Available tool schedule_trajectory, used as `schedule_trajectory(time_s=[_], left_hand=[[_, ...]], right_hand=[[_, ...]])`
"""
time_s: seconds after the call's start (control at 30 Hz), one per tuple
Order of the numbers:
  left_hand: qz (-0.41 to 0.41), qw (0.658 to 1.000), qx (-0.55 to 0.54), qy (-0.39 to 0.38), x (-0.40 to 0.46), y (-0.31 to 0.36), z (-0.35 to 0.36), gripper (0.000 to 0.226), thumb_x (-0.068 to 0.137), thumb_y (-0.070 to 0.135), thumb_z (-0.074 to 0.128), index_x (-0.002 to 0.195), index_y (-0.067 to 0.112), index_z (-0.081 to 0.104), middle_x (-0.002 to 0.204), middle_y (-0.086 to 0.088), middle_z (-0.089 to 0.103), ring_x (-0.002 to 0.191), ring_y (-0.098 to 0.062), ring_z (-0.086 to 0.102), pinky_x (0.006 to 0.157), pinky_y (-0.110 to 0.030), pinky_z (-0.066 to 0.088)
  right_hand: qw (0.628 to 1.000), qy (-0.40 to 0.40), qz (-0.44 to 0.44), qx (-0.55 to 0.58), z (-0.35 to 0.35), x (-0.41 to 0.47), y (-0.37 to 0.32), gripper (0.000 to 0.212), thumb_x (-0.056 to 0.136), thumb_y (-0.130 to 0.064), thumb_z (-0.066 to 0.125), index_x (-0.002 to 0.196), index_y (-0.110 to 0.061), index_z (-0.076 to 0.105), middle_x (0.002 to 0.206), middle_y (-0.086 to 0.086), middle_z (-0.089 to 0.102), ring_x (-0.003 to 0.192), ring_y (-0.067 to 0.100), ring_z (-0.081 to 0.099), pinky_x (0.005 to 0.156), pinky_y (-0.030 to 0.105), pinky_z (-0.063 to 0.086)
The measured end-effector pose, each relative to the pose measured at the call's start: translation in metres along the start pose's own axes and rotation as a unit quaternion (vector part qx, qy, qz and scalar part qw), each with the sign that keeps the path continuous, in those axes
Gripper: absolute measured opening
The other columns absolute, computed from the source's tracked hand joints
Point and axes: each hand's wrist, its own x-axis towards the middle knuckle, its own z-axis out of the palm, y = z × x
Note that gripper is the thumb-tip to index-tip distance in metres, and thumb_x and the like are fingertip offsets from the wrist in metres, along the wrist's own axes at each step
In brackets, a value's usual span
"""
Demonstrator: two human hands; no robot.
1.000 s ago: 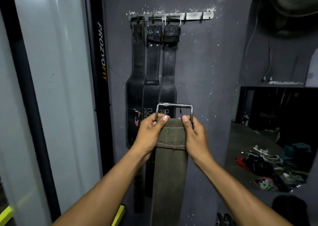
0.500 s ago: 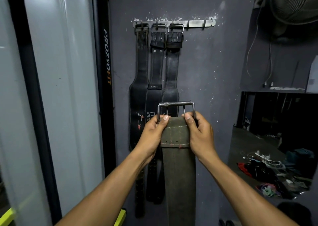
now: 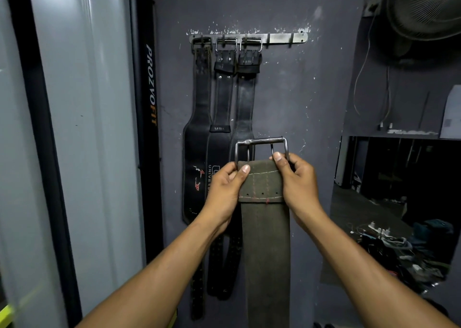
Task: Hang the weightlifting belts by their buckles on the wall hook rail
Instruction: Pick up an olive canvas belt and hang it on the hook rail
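**Fourth belt up, free hook above and to the right**

Now I hold the olive belt (image 3: pixel 264 240) by its top end, both hands at the stitched fold just under the buckle (image 3: pixel 261 146). My left hand (image 3: pixel 225 190) has its fingers curled round the left edge of the strap, thumb laid across the front; my right hand (image 3: pixel 298 180) pinches the right edge the same way, thumb tip up by the buckle's prong. The buckle stands clear above my knuckles, its frame upright and open toward the wall, and the strap hangs straight down between my forearms, long axis vertical.

What matters is where the hook rail (image 3: pixel 282 38) sits from my fingers: well above them, with three black belts (image 3: pixel 219 133) already hung on its left hooks. The bare hooks are on the right stretch of the rail, above and slightly right of the buckle. I judge the move to be a straight lift with a small drift right, my right hand being nearer that side, then tipping the frame's top bar over a hook.
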Motion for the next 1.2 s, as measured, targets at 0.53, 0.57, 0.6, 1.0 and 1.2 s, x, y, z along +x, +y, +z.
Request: schedule_trajectory(time_s=[0.53, 0.57, 0.6, 1.0, 1.2], left_hand=[[0.100, 0.918, 0.372, 0.096, 0.058, -0.037, 0.066, 0.058, 0.096, 0.048, 0.063, 0.144, 0.023, 0.042, 0.139, 0.006, 0.043, 0.121, -0.011, 0.055, 0.102, -0.028, 0.045], [0.083, 0.924, 0.369, 0.053, 0.061, -0.042, 0.069, 0.065, 0.096, 0.046, 0.063, 0.151, 0.025, 0.036, 0.142, 0.011, 0.039, 0.123, -0.005, 0.050, 0.103, -0.023, 0.040], [0.069, 0.925, 0.373, 0.018, 0.067, -0.046, 0.071, 0.068, 0.096, 0.042, 0.066, 0.154, 0.029, 0.033, 0.140, 0.014, 0.037, 0.123, -0.001, 0.047, 0.101, -0.017, 0.036], [0.030, 0.971, 0.230, -0.053, 0.129, -0.084, 0.056, 0.076, 0.079, 0.022, 0.074, 0.149, 0.024, 0.045, 0.135, -0.001, 0.066, 0.120, -0.014, 0.067, 0.099, -0.026, 0.053], [0.020, 0.992, -0.030, -0.120, 0.156, -0.085, 0.061, 0.073, 0.072, 0.023, 0.075, 0.141, 0.013, 0.055, 0.128, -0.014, 0.065, 0.110, -0.027, 0.061, 0.084, -0.044, 0.054]], right_hand=[[0.964, 0.070, -0.165, -0.196, -0.034, 0.079, 0.027, 0.036, 0.097, -0.037, 0.068, 0.074, -0.010, 0.066, 0.071, 0.005, 0.062, 0.066, 0.022, 0.059, 0.059, 0.034, 0.042], [0.962, 0.074, -0.164, -0.205, -0.035, 0.087, 0.031, 0.040, 0.096, -0.038, 0.069, 0.070, -0.008, 0.062, 0.068, 0.005, 0.059, 0.064, 0.023, 0.056, 0.056, 0.032, 0.037], [0.960, 0.072, -0.159, -0.219, -0.036, 0.095, 0.034, 0.043, 0.095, -0.038, 0.070, 0.067, -0.008, 0.058, 0.065, 0.004, 0.056, 0.062, 0.024, 0.053, 0.056, 0.033, 0.032], [0.972, -0.181, -0.059, -0.138, -0.063, 0.144, 0.061, 0.052, 0.094, -0.063, 0.059, 0.087, -0.015, 0.076, 0.082, 0.006, 0.074, 0.074, 0.021, 0.072, 0.075, 0.041, 0.060], [0.998, -0.054, -0.022, 0.000, -0.083, 0.162, 0.083, 0.018, 0.102, -0.033, 0.064, 0.110, -0.021, 0.074, 0.100, -0.008, 0.073, 0.089, 0.005, 0.068, 0.082, 0.023, 0.053]])
